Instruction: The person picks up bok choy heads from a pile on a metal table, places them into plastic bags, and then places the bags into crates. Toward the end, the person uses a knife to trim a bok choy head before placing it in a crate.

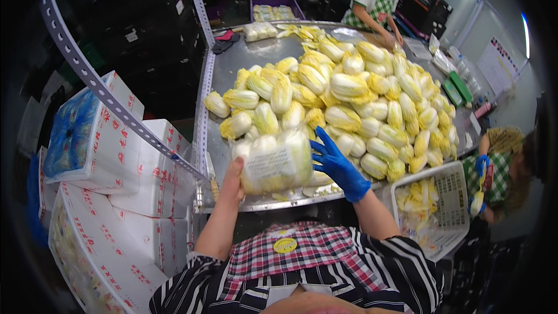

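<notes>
My bare left hand (pixel 233 179) grips the left side of a clear plastic bag packed with napa cabbages (pixel 279 163), which is held up over the table's near edge. Printed writing shows on the bag's face. My right hand (pixel 339 169), in a blue glove, is at the bag's right side with its fingers spread. Whether the fingertips touch the plastic I cannot tell. Beyond both hands a large heap of loose yellow-white napa cabbages (pixel 346 88) covers much of the metal table (pixel 231 62).
A knife (pixel 212 179) lies at the table's left edge, beside a perforated metal post (pixel 202 109). White foam boxes (pixel 115 157) are stacked left. A white plastic basket (pixel 453 196) with leaves stands right. Co-workers work at the far side (pixel 370 6) and right (pixel 492 174).
</notes>
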Demonstrator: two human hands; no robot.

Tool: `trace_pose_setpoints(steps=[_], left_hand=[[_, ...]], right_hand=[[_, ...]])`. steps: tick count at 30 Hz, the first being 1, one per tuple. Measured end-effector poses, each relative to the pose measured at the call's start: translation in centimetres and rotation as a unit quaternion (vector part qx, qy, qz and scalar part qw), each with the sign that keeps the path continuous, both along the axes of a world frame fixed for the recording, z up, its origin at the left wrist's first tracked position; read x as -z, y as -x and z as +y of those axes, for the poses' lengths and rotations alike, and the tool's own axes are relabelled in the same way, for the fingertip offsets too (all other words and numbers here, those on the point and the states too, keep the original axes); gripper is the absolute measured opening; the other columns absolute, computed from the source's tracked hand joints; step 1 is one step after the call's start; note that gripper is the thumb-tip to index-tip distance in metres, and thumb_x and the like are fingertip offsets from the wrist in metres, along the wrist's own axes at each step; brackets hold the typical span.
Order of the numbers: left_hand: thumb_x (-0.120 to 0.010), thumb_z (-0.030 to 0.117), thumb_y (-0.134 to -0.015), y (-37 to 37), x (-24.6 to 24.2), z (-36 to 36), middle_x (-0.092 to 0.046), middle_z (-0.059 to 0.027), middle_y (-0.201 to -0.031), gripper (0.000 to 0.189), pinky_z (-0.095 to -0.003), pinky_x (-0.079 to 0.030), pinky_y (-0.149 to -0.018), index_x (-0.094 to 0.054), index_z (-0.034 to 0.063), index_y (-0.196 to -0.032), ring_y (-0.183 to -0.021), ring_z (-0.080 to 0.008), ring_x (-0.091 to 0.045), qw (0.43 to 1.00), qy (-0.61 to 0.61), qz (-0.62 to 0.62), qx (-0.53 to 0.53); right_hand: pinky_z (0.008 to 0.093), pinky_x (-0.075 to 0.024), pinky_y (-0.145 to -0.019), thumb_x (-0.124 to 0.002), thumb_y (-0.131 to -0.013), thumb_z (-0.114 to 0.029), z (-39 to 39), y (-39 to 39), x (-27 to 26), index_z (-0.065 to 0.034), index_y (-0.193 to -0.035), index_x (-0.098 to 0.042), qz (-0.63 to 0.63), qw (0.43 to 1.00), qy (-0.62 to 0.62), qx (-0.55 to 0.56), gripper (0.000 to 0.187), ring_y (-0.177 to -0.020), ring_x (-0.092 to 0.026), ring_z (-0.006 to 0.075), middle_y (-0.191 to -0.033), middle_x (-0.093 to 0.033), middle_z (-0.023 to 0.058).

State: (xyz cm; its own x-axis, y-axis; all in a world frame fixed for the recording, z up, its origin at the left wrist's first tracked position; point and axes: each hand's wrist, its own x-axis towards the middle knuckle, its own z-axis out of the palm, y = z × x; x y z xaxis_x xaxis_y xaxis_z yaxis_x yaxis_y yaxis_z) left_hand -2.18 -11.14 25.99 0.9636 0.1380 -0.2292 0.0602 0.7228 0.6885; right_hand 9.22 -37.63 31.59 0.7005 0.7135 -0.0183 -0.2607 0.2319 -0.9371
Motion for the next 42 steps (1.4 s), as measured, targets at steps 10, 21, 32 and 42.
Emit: trace_pose_setpoints(steps=[10, 21, 32, 42], left_hand=[[-0.074, 0.027, -0.079, -4.3, -3.4, -8.1, -0.047, -0.014, -0.126, 0.082, -0.035, -0.045, -0.094, -0.025, 0.008, -0.141, -0.113, -0.0234, -0.05, 0.949, -0.309, -0.061, -0.028], [-0.073, 0.02, -0.077, -19.7, -7.6, -22.8, -0.052, -0.0092, -0.117, 0.065, -0.0316, -0.043, -0.091, -0.038, 0.0038, -0.13, -0.102, -0.017, -0.052, 0.965, -0.208, -0.151, -0.045], [-0.046, 0.044, -0.094, -35.7, -6.5, -32.7, -0.051, -0.0091, -0.131, 0.053, -0.0443, -0.041, -0.101, -0.041, 0.0092, -0.134, -0.12, -0.0272, -0.048, 0.975, 0.189, -0.003, -0.113], [-0.033, 0.049, -0.096, -37.5, -9.1, -30.4, -0.049, -0.009, -0.136, 0.056, -0.0475, -0.033, -0.107, -0.043, 0.0109, -0.136, -0.126, -0.0282, -0.045, 0.986, 0.148, -0.073, 0.039]], right_hand=[[0.0351, -0.038, -0.104, -0.084, -0.068, -0.021, -2.6, 1.3, 0.6, -0.0044, -0.146, -0.024, -0.244, 0.941, 0.039, 0.23, 0.1, -0.126, -0.043, 0.0241, -0.137, -0.043, 0.0135], [0.0336, -0.046, -0.094, -0.078, -0.07, -0.005, -13.5, -7.4, -2.1, -0.009, -0.137, -0.037, -0.033, 0.912, -0.118, 0.391, 0.079, -0.111, -0.053, 0.0204, -0.126, -0.052, 0.0077], [0.035, -0.035, -0.105, -0.079, -0.069, -0.005, -19.7, -14.5, 1.7, -0.0073, -0.144, -0.026, -0.124, 0.792, -0.107, 0.589, 0.092, -0.126, -0.04, 0.0235, -0.138, -0.039, 0.0095], [0.0368, -0.0356, -0.103, -0.074, -0.077, -0.031, -24.5, -25.8, 4.7, -0.0041, -0.145, -0.025, -0.03, 0.855, 0.035, 0.517, 0.088, -0.125, -0.043, 0.0262, -0.139, -0.043, 0.0114]])
